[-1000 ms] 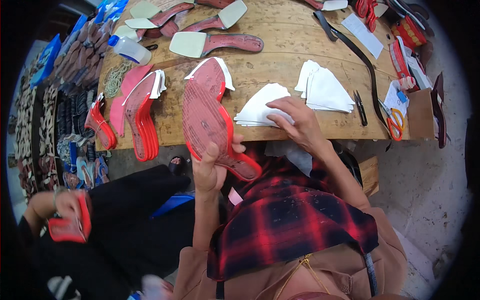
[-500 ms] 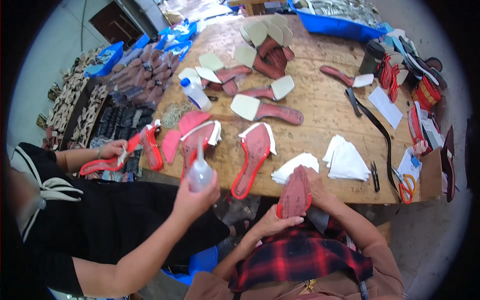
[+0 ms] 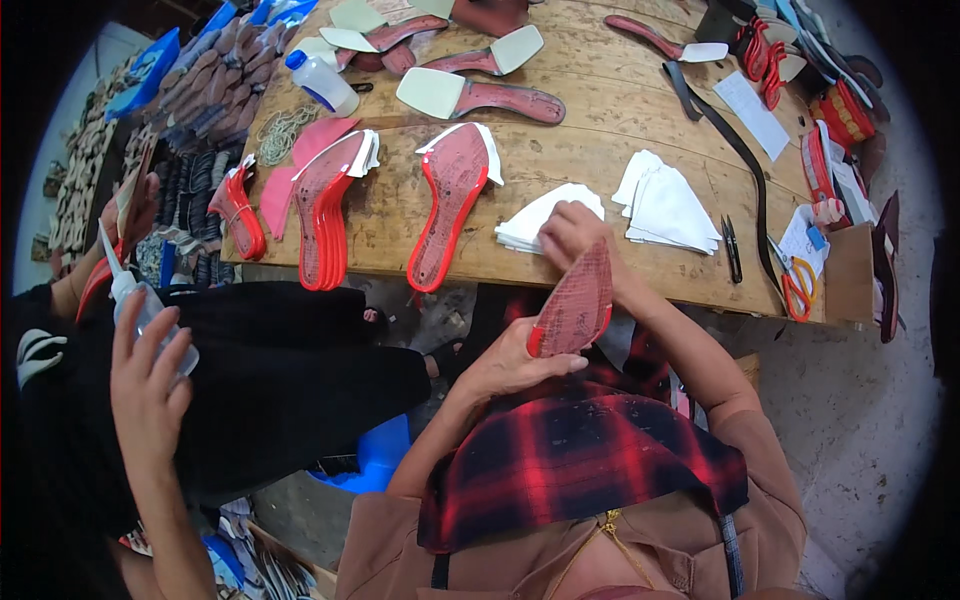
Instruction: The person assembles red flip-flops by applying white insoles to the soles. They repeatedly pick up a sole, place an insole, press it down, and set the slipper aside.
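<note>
My left hand (image 3: 508, 362) is closed around the lower end of a pinkish-red shoe insole (image 3: 576, 303) with red edging, held tilted upright in front of my apron. Over the near right corner of a stack of white fan-shaped pieces (image 3: 540, 212), my right hand (image 3: 578, 238) has its fingers bent together. The insole partly covers that hand, and I cannot see whether a piece is between the fingertips. A second white stack (image 3: 668, 205) lies to its right. One red-edged insole with a white strip at its toe (image 3: 445, 205) lies to the left.
At left, a co-worker's hand (image 3: 150, 385) holds a squeeze bottle (image 3: 150, 320) with a long nozzle. Overlapping red-edged insoles (image 3: 325, 215) lie on the wooden table (image 3: 590, 150). Farther off stands a blue-capped bottle (image 3: 325, 85). Orange-handled scissors (image 3: 798, 288) and black snips (image 3: 733, 250) are at right.
My right hand has moved from behind the insole onto the white stack. The insole stays in my left hand. The co-worker's squeeze bottle has moved left, away from the table. My view has tilted down.
</note>
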`<state>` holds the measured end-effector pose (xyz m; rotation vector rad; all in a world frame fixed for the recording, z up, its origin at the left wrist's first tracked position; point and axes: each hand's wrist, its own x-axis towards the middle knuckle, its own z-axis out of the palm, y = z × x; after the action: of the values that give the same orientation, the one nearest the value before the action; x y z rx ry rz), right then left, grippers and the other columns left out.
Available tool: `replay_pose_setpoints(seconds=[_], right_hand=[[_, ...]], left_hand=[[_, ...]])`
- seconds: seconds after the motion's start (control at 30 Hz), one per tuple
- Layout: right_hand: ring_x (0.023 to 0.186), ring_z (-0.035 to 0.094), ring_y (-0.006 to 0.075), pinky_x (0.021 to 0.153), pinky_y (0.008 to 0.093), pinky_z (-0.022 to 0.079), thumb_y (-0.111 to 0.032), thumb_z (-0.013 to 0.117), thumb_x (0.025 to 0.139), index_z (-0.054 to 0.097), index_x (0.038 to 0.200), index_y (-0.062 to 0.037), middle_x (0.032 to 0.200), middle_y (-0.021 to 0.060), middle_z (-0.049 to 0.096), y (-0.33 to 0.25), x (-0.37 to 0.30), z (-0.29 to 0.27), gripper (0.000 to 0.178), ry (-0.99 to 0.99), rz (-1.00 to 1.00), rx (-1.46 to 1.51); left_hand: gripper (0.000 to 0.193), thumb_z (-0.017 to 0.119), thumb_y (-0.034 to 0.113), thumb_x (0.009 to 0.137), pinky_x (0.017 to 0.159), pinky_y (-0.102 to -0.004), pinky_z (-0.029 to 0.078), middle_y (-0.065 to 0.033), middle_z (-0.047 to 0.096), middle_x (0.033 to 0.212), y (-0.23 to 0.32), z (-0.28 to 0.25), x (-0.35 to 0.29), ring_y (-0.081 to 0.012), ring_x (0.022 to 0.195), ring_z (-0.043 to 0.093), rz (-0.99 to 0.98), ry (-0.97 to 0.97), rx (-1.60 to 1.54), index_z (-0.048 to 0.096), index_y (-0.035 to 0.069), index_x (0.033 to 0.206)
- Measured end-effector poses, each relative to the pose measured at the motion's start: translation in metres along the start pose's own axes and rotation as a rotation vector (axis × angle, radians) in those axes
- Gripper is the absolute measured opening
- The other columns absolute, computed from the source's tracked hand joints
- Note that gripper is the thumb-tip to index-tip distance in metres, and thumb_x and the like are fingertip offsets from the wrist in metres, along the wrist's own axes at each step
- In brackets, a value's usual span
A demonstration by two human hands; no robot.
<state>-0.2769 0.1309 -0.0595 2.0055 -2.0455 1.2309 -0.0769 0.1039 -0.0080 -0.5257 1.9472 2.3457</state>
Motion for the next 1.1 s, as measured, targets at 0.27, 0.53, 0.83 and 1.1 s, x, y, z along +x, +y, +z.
replay_pose_setpoints(seconds=[0.27,0.53,0.83,1.1], right_hand=[[0.082,0.056,0.0299,0.074,0.0396,0.048,-0.019,0.071,0.079,0.058,0.092,-0.005,0.089,0.0114,0.054,-0.005,0.007,0.002,0.023,-0.079,0.055,-0.108],[0.078,0.057,0.0286,0.069,0.0394,0.049,-0.019,0.072,0.077,0.057,0.091,-0.0054,0.087,0.0112,0.052,0.005,0.011,0.003,0.024,-0.118,-0.063,-0.141],[0.062,0.051,0.0248,0.054,0.0368,0.043,-0.007,0.068,0.074,0.052,0.071,-0.006,0.071,0.0095,0.045,-0.001,0.012,0.017,0.016,-0.066,-0.293,-0.256],[0.065,0.055,0.0289,0.056,0.0396,0.046,-0.005,0.068,0.076,0.058,0.077,-0.0045,0.074,0.012,0.048,0.005,0.007,0.012,0.011,-0.049,-0.114,-0.152]], left_hand=[[0.035,0.077,0.024,0.082,0.071,-0.0295,0.049,-0.0045,0.065,0.081,0.013,-0.006,0.01,-0.0112,0.073,0.058,-0.007,-0.097,0.116,0.064,-0.001,0.103],[0.034,0.077,0.022,0.083,0.074,-0.0306,0.049,-0.0039,0.066,0.086,-0.004,-0.012,0.01,-0.0114,0.079,0.058,0.007,-0.077,0.037,0.063,-0.001,0.104],[0.032,0.076,0.023,0.083,0.065,-0.0289,0.049,-0.0018,0.063,0.079,0.001,-0.02,0.01,-0.0081,0.068,0.055,0.118,0.004,0.058,0.061,0.0,0.099],[0.036,0.077,0.021,0.081,0.081,-0.031,0.049,-0.0051,0.067,0.09,0.001,-0.02,0.013,-0.01,0.086,0.057,0.128,0.016,0.1,0.061,-0.002,0.104]])
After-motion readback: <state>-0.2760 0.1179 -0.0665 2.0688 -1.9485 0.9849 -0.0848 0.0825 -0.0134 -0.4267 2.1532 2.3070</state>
